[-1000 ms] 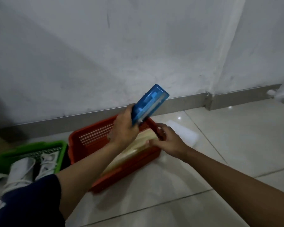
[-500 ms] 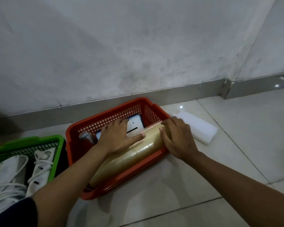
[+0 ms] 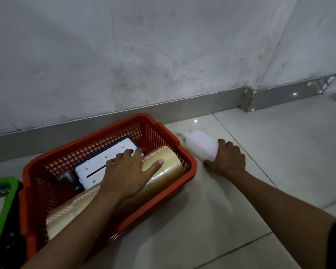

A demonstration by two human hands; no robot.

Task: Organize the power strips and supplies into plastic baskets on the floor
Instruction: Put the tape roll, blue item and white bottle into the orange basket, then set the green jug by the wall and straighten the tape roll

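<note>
The left hand lies flat, fingers straight, on the long stack of clear tape rolls inside the red perforated plastic basket. The right hand curls around a white plastic bottle lying on the tiled floor just beside the basket.

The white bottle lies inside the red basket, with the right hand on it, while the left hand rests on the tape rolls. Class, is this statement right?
Not quite. The head view shows the white bottle lying on the floor tiles just outside the red basket, not in it. The rest holds: the right hand is on the bottle, and the left hand rests on the tape rolls in the basket.
</note>
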